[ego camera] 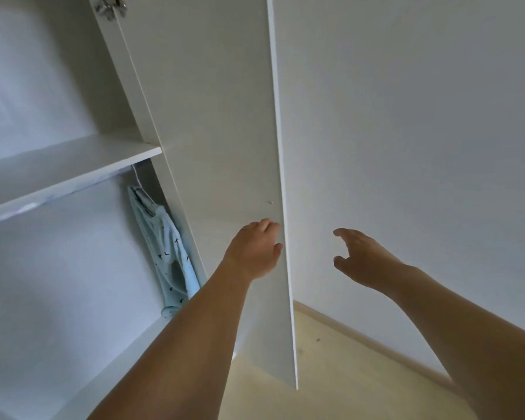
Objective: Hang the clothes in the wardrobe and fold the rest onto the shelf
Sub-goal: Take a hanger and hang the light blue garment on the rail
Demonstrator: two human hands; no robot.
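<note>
Reached up with both bare forearms from the lower edge of the view. Held the free edge of the open wardrobe door (225, 147) with the left hand (255, 250), fingers wrapped round it just below a small screw head, thumb on the near side. Kept the right hand (361, 259) off to the right of that edge, touching nothing, fingers loosely curved and spread, empty, in front of the plain white wall (422, 131). Stood over pale wood-look floor (331, 359) with a matching skirting board along the wall's foot.

Beyond the door, looked into the white wardrobe (58, 283). Found in its lower compartment one light blue garment (164, 247) with small dark marks, hung on a hanger (143, 198) tight against the right side panel, right behind the hinge side of the door. Saw nothing else in that compartment within view. Above it, ran one white shelf (67, 165), bare on the visible part. At the top, caught a metal hinge (109, 7) on the door.
</note>
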